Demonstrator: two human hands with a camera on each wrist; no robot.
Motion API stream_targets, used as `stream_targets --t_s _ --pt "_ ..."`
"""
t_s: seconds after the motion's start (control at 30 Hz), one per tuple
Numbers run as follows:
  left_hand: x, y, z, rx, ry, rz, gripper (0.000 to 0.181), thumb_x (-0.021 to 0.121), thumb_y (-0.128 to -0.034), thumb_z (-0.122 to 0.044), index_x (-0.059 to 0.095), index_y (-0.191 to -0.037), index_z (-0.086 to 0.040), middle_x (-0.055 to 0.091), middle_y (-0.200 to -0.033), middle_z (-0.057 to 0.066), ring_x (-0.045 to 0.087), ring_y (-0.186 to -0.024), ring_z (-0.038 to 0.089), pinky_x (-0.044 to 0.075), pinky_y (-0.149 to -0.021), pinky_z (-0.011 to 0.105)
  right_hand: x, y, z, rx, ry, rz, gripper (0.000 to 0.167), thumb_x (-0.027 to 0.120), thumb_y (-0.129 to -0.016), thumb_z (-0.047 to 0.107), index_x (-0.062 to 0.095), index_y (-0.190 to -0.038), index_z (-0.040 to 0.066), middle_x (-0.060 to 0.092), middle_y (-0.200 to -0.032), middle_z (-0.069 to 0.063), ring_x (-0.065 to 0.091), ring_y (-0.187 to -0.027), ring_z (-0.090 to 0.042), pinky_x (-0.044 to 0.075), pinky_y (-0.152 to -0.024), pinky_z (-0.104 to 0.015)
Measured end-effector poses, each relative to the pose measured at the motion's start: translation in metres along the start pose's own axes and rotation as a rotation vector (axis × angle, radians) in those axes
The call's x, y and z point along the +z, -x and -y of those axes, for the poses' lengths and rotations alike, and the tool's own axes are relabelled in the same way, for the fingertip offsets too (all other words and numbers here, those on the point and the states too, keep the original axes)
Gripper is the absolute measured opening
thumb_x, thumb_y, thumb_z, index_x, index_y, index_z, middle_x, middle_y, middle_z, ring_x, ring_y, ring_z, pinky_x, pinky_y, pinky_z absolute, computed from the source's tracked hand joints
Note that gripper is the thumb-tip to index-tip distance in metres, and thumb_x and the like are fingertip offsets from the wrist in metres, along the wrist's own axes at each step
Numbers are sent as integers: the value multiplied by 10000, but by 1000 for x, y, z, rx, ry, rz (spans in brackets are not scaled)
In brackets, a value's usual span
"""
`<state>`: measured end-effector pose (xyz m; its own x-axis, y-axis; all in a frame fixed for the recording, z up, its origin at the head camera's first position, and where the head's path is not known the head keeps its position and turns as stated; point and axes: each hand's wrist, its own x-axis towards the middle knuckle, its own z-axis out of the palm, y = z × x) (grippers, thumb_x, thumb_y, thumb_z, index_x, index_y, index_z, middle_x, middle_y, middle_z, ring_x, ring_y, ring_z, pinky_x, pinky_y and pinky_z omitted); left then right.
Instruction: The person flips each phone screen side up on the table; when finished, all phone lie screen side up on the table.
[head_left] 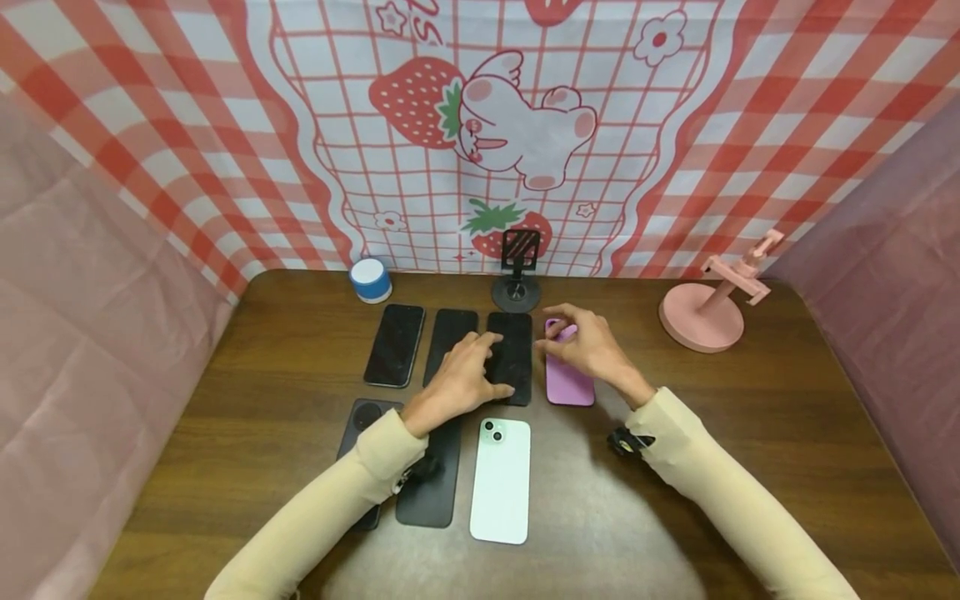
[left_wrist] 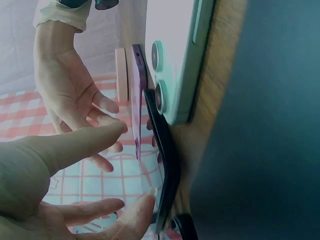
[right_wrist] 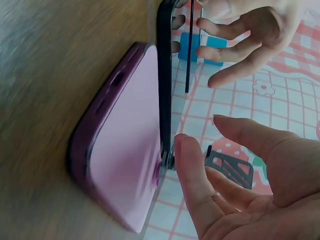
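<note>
Left hand [head_left: 457, 375] and right hand [head_left: 596, 346], both released, above a brown wood-grain worktop [head_left: 757, 417].
The left hand's loosely spread fingers are over a flat black rectangular phone [head_left: 517, 354]; contact is unclear. The right hand, fingers loosely bent, is over the camera end of a purple rectangular phone [head_left: 570, 385] just beside it. A pale-green twin-lens phone [head_left: 501, 492] lies nearer the front.

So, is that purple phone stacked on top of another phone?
No, the purple phone lies on the table, with a strip of bare wood between it and the black phone beside it.
</note>
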<state>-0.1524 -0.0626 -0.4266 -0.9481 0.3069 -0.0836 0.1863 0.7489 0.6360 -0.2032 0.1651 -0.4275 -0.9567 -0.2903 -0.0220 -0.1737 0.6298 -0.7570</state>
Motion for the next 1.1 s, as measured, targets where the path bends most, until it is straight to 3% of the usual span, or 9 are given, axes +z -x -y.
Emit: stream_targets --t_s 0.13,0.33,0.63,0.83,1.1 --pt "5 -2 -7 47 24 -6 724 863 -865 -270 540 -1475 -52 620 -1259 191 641 -1124 332 507 -972 510 -6 2 -6 23 -30 -6 540 808 -903 165 622 -1385 9 764 -1109 -219 780 -823 -253 558 -624 -229" --pt "15 -4 -19 94 23 11 687 818 -913 -291 528 -1487 -49 597 -1291 189 617 -1130 323 516 -978 493 -14 5 -16 47 -10 -11 523 789 -927 171 617 -1396 18 750 -1165 -237 778 -893 -300 595 -672 -273" --pt "28 -10 -39 100 20 49 729 806 -922 -318 492 -1521 -47 541 -1390 209 577 -1217 358 515 -1025 488 -25 10 -27 47 -34 -58 469 776 -933 136 634 -1356 -8 751 -1109 -244 774 -907 -339 610 -673 -275" --pt "38 -13 -50 101 7 57 765 807 -920 -333 467 -1547 -56 506 -1464 230 575 -1282 384 498 -1086 490 -31 10 -35 76 -64 -59 461 751 -953 128 615 -1367 -22 736 -1109 -261 775 -891 -353 633 -666 -356" --pt "49 -15 -63 94 -82 106 769 775 -941 -375 446 -1559 -57 488 -1470 247 592 -1194 339 534 -1014 430 -35 6 -47 92 -61 -56 444 733 -966 129 614 -1361 -34 722 -1124 -276 769 -892 -349 628 -646 -340"
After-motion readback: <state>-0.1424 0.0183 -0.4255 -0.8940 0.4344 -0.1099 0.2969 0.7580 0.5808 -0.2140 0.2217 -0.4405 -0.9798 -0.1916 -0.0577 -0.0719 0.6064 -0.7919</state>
